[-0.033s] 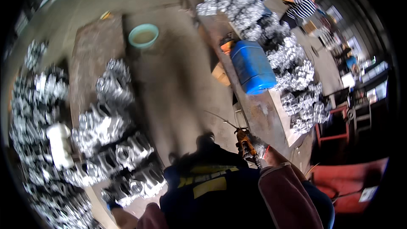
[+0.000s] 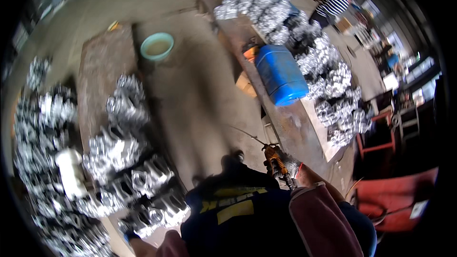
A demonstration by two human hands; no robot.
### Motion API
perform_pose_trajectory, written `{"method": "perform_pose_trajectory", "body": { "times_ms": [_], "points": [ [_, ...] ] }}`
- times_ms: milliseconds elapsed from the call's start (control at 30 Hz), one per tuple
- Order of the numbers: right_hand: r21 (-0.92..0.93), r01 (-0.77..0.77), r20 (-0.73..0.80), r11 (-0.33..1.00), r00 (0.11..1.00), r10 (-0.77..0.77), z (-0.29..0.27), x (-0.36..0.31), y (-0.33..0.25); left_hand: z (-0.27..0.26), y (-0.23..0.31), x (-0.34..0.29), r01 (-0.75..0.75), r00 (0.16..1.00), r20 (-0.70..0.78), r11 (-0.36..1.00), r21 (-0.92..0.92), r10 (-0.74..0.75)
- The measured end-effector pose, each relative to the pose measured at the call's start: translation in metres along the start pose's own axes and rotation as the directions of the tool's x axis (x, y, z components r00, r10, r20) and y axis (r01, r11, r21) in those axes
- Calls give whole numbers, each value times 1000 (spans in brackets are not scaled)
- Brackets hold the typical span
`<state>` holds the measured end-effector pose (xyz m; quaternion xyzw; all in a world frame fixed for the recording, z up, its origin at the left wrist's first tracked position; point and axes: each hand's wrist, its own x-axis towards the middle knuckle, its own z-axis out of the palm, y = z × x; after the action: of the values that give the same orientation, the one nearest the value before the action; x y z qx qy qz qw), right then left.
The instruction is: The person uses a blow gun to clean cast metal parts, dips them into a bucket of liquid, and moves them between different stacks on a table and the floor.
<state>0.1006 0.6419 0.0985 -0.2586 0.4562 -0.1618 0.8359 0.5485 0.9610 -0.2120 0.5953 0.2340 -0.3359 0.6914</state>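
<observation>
Right hand [image 2: 296,170], in a grey knit glove, is clenched around an orange-and-black handled tool with a thin metal rod [image 2: 275,161] poking out, held just off the near end of the long rusty steel desk [image 2: 285,119]. Left hand [image 2: 131,234] is way down at the lower edge on the other side, by a heap of shiny silver metal castings [image 2: 128,171], mostly cut off, so can't tell if it's gripping anything. On that rusty desk sits a blue plastic drum on its side [image 2: 282,74], with more silver castings [image 2: 328,90] piled beyond it. Past the desk's far end, a person in a striped shirt [image 2: 333,1] leans in. Left of the desk, on the concrete floor [image 2: 200,90], a round pale green basin [image 2: 157,46].
</observation>
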Motion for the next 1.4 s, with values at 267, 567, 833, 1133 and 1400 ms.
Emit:
{"method": "perform_pose_trajectory", "body": {
  "times_ms": [267, 567, 833, 1133, 1400],
  "points": [
    [238, 119, 110, 964, 983, -149, -107, 28, -35, 260, 24, -44, -77, 942, 336, 973, 216, 0],
    [91, 334, -135, 938, 938, -320, -196, -47, -111, 559, -16, -156, -176, 697, 693, 893, 413, -183],
    [213, 372, -389, 904, 881, -270, -232, -106, -109, 822, -189, -234, -427, 320, 772, 644, 634, -548],
    [216, 542, -803, 812, 572, -168, -257, -90, -148, 992, -383, -353, -331, -54, 396, 391, 859, -917],
    [407, 794, -892, 451, 238, 384, -268, -35, -122, 1097, -529, -413, -528, -112, 296, 309, 791, -949]
  ]
}}
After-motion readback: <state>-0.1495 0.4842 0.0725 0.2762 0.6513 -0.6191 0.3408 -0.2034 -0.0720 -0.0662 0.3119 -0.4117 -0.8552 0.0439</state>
